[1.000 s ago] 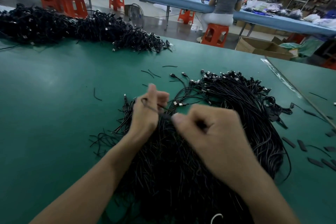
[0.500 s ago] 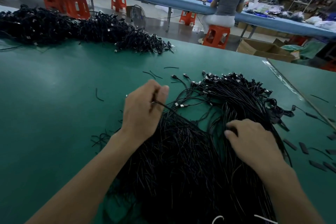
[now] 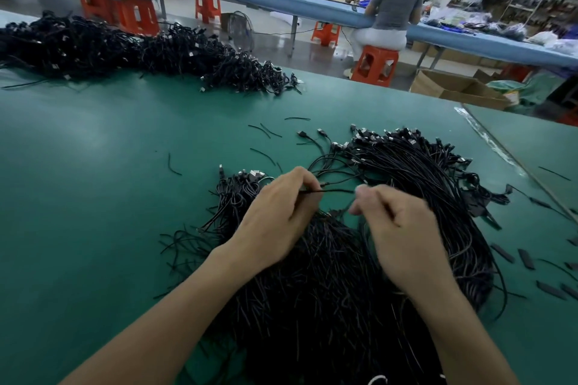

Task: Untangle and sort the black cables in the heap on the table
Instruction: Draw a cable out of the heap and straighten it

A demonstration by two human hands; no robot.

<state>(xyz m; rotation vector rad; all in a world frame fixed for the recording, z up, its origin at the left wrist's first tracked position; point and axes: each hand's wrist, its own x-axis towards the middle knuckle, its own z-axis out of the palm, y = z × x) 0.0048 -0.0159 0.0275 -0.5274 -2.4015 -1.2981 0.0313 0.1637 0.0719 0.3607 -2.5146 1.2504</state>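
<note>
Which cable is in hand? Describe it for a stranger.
On the green table, find the near heap under the forearms. Above it, one cable spans from the left hand to the right hand. It alone is lifted and straight; its neighbours lie tangled.

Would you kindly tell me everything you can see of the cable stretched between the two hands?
The cable is thin, black and apparently rubber-sheathed. A short span runs nearly level and taut above the heap, pinched by the left hand and the blurred right hand; its ends are hidden.
</note>
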